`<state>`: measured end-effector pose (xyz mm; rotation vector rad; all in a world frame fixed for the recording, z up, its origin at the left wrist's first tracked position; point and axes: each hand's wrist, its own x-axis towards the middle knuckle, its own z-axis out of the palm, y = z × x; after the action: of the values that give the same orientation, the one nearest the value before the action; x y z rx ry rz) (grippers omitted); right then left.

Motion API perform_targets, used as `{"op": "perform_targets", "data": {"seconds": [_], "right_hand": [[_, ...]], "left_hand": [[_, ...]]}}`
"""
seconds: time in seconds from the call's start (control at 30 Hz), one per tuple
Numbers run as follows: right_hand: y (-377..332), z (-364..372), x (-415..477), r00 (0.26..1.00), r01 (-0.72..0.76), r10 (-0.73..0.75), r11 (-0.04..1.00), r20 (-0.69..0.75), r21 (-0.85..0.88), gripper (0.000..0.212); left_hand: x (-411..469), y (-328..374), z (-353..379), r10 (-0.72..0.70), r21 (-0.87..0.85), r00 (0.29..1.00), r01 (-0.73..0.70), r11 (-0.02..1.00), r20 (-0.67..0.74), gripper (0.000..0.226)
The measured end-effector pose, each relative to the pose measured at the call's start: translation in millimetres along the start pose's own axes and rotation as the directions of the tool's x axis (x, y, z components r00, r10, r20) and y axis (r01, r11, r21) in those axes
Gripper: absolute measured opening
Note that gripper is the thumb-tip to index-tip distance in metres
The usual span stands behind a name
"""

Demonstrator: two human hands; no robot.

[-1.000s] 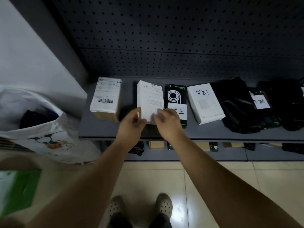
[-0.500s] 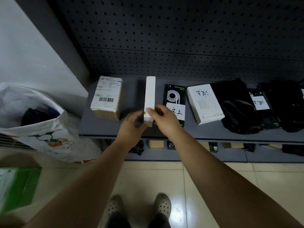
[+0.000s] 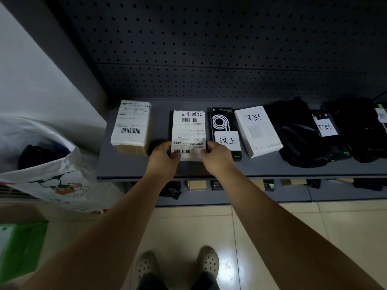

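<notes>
A flat white box with a shipping label and barcodes [image 3: 188,130] lies label-up on the grey shelf [image 3: 129,168], between a brown parcel and a black box. My left hand [image 3: 164,156] grips its near left corner, thumb on top. My right hand [image 3: 216,156] grips its near right corner in the same way. Both forearms reach in from below.
Brown parcel with a white label [image 3: 132,127] stands left. To the right lie a black box with a handwritten note [image 3: 225,130], a white box [image 3: 257,130] and black bagged items [image 3: 299,132]. A white plastic bag [image 3: 41,164] sits at left. Pegboard [image 3: 209,49] backs the shelf; a lower shelf [image 3: 293,191] holds small items.
The white box was turned from standing on its narrow edge to lying flat with the shipping label up. Both hands moved to its near corners.
</notes>
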<state>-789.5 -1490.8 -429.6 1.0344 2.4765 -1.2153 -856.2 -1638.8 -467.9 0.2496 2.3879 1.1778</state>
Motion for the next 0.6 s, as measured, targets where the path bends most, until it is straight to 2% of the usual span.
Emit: {"op": "perform_targets", "data": {"seconds": [0.07,0.13,0.23,0.37,0.5,0.6], "right_hand": [[-3.8,1.6,-0.4,1.0,-0.001,0.0,0.999,-0.011,-0.035,0.032],[-6.7,4.1,-1.6,0.999,-0.031,0.031,1.0,-0.015,0.0,0.034],[-4.6,5.4,-4.3,0.996,-0.032,0.054,0.963,-0.077,0.267,0.025],[-5.5,-10.1,-16.6,0.992,0.03,0.046,0.813,-0.115,0.582,0.023],[-10.1,-31.1,-29.0,0.995,0.077,-0.02,0.747,-0.094,0.661,0.027],[-10.5,-55.0,-39.7,0.994,0.113,-0.081,0.755,-0.079,0.646,0.031]], "left_hand": [[0.8,-0.4,1.0,-0.03,-0.011,0.999,0.03,1.0,0.015,0.031],[-1.4,0.0,-0.6,-0.035,-0.027,0.999,0.035,0.999,0.007,0.03],[-9.7,2.4,-8.5,-0.01,-0.104,0.999,0.006,0.995,-0.035,0.028],[-25.9,20.2,-24.7,0.093,-0.183,0.993,-0.105,0.978,-0.075,0.032],[-39.3,43.2,-39.5,0.17,-0.236,0.982,-0.185,0.954,-0.086,0.038],[-46.0,56.4,-51.8,0.228,-0.156,0.964,-0.248,0.956,-0.137,0.045]]}}
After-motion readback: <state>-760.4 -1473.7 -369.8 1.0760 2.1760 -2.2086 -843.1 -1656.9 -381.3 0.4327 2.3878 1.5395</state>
